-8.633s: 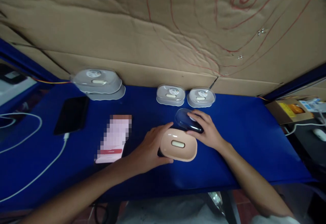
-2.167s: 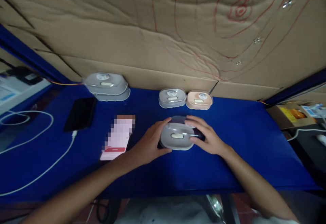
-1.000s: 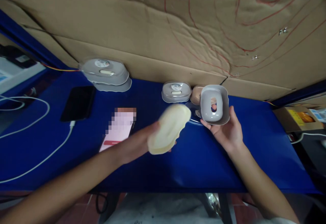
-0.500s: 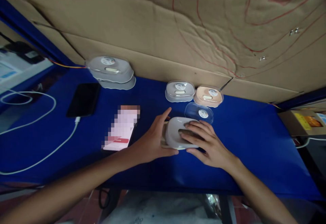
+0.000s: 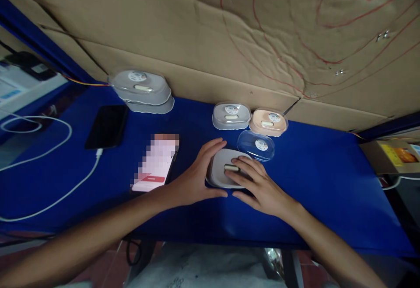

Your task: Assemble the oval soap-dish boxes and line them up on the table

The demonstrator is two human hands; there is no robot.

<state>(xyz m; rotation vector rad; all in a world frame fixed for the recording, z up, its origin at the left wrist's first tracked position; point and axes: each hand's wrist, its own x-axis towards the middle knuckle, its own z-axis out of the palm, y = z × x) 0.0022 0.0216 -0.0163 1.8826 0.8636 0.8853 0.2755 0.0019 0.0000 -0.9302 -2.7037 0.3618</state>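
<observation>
The left grip is spread around a grey box, the right grip splayed atop. The table is backed by cardboard

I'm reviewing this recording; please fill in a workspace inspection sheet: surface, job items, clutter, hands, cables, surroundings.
Surface: smooth blue tabletop.
Job items: grey oval plastic box between the hands; clear oval plastic lid, white-labelled, lying just behind it.
Clutter: lidded grey oval box; lidded peach oval box; stacked grey oval boxes; flat black device; phone with lit, pixelated screen.
Hands: left hand curved around the box's left end, contact unclear; right hand with fingers over its top.
Cables: white cable plugged into the black device.
Surroundings: brown cardboard wall marked with red lines.
</observation>
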